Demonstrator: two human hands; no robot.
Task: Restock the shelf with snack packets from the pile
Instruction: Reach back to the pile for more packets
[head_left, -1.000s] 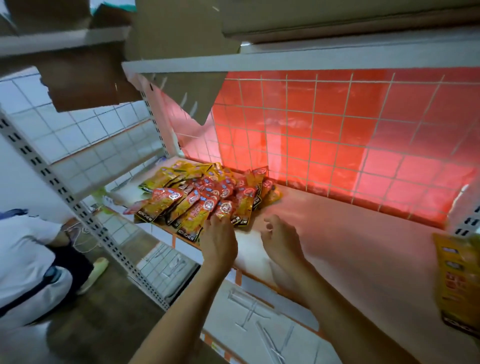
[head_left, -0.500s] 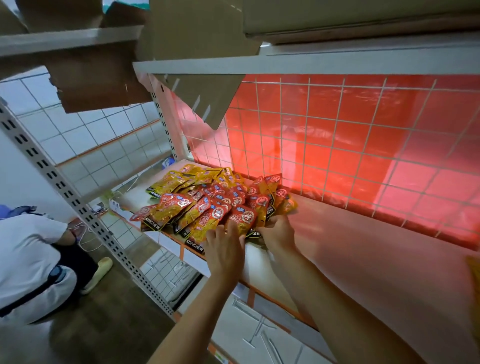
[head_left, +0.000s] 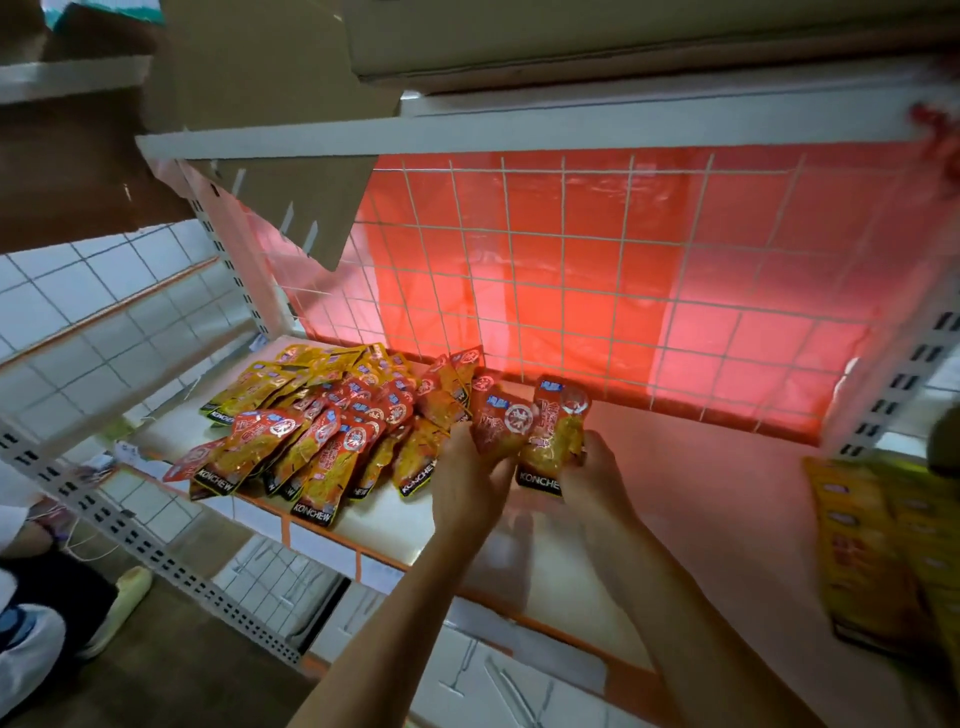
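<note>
A pile of red and yellow snack packets (head_left: 322, 415) lies on the left part of the white shelf (head_left: 727, 493). My left hand (head_left: 470, 478) grips one red packet (head_left: 501, 423) lifted just right of the pile. My right hand (head_left: 592, 478) grips a second packet (head_left: 553, 441) beside it, held upright above the shelf board. The two packets touch each other between my hands.
A red-lit wire grid (head_left: 623, 291) backs the shelf. A cardboard flap (head_left: 291, 208) hangs from the shelf above at left. Yellow packets (head_left: 883, 545) lie blurred at the right edge. A person (head_left: 31, 597) crouches on the floor at lower left beside a perforated upright (head_left: 156, 556).
My hands reached into the right side of the pile, and each took hold of a packet. Both packets are now lifted off the pile and drawn to the right.
</note>
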